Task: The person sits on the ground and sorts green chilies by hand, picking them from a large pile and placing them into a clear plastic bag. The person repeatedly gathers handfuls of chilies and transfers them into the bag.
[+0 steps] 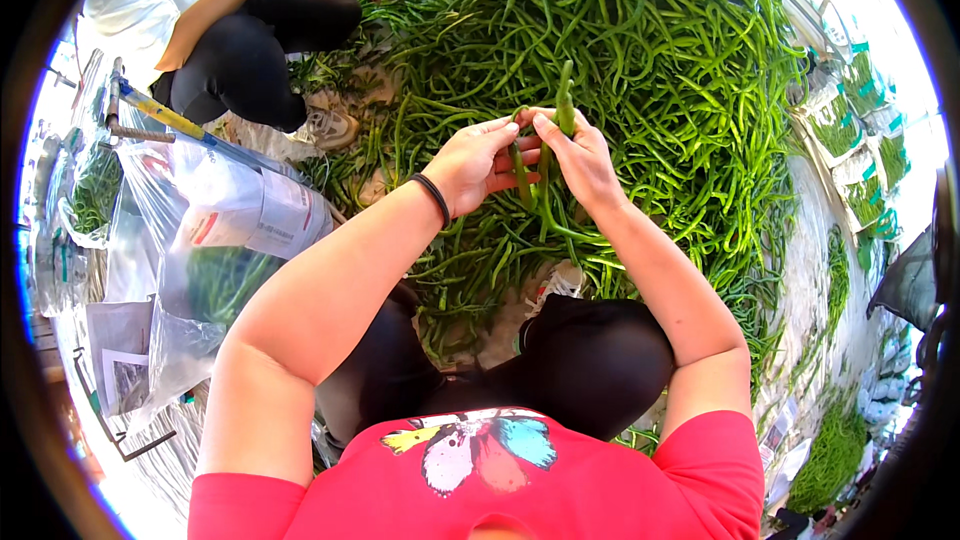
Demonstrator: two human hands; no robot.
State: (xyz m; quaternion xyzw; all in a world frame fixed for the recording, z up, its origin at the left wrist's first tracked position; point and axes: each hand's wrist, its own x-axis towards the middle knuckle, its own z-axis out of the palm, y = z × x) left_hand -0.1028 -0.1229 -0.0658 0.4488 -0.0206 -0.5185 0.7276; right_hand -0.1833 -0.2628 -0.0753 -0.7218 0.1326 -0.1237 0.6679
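Observation:
Both of my hands meet over a large pile of long green chili peppers [680,90]. My left hand [478,162] is closed, thumb and fingertips pinching the top of a pepper [521,175] that hangs down. Right beside it, my right hand [580,162] is closed around another green pepper [566,95], whose end sticks up past the thumb and index finger. More peppers dangle below the fingers; which hand bears each of them I cannot tell.
At the upper left a co-worker in a white shirt [140,0] and dark trousers sits by the pile. A metal frame [200,133] with clear plastic bags [200,285] stands on my left. Bagged peppers [865,185] line the right side; a smaller heap [828,455] lies at the lower right.

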